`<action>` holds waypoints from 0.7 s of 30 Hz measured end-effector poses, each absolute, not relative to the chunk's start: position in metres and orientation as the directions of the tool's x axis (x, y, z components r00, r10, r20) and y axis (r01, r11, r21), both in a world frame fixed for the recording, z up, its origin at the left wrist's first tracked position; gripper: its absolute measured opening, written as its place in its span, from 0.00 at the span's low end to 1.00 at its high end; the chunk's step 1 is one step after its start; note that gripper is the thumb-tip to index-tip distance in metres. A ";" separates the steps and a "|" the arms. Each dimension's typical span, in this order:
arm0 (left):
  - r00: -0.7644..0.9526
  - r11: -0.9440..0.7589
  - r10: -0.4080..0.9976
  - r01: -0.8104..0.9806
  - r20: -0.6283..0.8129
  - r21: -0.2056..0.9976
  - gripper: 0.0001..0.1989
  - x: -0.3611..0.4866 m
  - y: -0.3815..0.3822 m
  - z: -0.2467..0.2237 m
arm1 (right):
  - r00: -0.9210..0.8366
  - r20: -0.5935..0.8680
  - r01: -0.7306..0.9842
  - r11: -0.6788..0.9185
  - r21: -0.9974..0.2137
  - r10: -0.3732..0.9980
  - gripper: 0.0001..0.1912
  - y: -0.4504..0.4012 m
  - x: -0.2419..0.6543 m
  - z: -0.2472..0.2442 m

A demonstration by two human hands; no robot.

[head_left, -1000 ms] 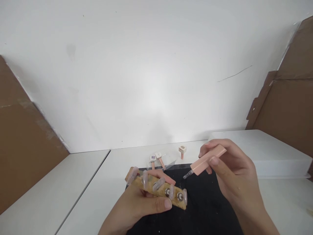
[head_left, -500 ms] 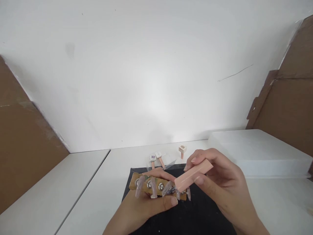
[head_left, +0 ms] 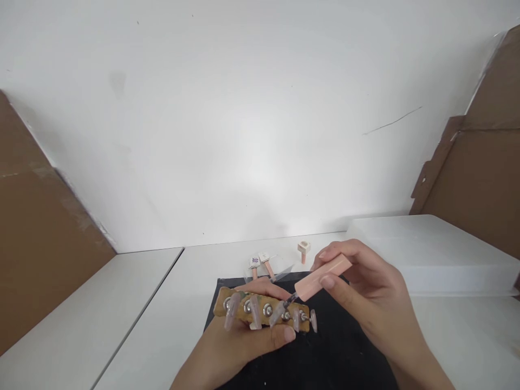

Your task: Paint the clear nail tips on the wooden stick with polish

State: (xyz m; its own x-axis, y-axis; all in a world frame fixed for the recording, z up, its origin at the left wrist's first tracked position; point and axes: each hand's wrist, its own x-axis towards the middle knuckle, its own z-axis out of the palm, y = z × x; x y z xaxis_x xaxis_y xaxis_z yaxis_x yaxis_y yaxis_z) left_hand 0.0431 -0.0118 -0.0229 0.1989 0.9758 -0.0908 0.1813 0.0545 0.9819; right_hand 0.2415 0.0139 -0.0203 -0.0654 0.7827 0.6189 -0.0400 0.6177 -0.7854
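My left hand (head_left: 247,341) is closed around a tan, block-like nail tip stand (head_left: 260,306), thumb along its near side. Several translucent pinkish nail tips (head_left: 254,311) stick out from it on round silver mounts. Between the thumb and fingers of my right hand (head_left: 361,292) is a nail polish brush (head_left: 323,277) with a long pink cap handle. Its dark, thin brush end points down-left and meets a nail tip (head_left: 277,314) near the middle of the row. Whether the bristles press on that tip is too small to tell.
Beneath my hands lies a black mat (head_left: 325,352) on the white table (head_left: 150,309). Beyond it are two pink-handled pieces with white square heads (head_left: 254,262) on a clear sheet, plus a similar piece (head_left: 304,248). A white box (head_left: 430,254) stands right; cardboard panels (head_left: 44,227) flank both sides.
My right hand has drawn the brush handle slightly up and right, so its dark brush end and more nail tips show. My left hand and the stand stay nearly still.
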 end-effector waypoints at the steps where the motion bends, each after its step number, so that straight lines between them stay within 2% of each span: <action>1: 0.197 0.055 0.976 0.182 -0.092 0.982 0.17 0.043 -0.012 -0.023 | -0.048 0.621 -0.025 0.620 -0.784 0.783 0.03 0.013 0.242 -0.020; 4: 0.234 0.033 0.969 0.185 -0.077 0.982 0.18 0.041 -0.008 -0.025 | -0.012 0.629 -0.021 0.629 -0.777 0.777 0.03 0.012 0.244 -0.021; 9: 0.355 -0.010 0.933 0.202 -0.064 0.979 0.13 0.042 0.001 -0.020 | -0.066 0.638 -0.118 0.629 -0.768 0.767 0.04 0.012 0.240 -0.024; 12: 0.389 -0.024 0.920 0.195 -0.054 0.981 0.12 0.044 0.002 -0.016 | -0.097 0.653 -0.105 0.645 -0.757 0.751 0.04 0.011 0.236 -0.023; 17: 0.331 -0.023 0.943 0.178 -0.038 0.984 0.15 0.041 -0.002 -0.024 | -0.100 0.621 -0.071 0.617 -0.784 0.777 0.03 0.012 0.237 -0.018; 21: 0.307 -0.012 0.951 0.160 -0.038 0.987 0.15 0.037 -0.003 -0.031 | -0.027 0.605 -0.022 0.604 -0.796 0.796 0.03 0.016 0.240 -0.018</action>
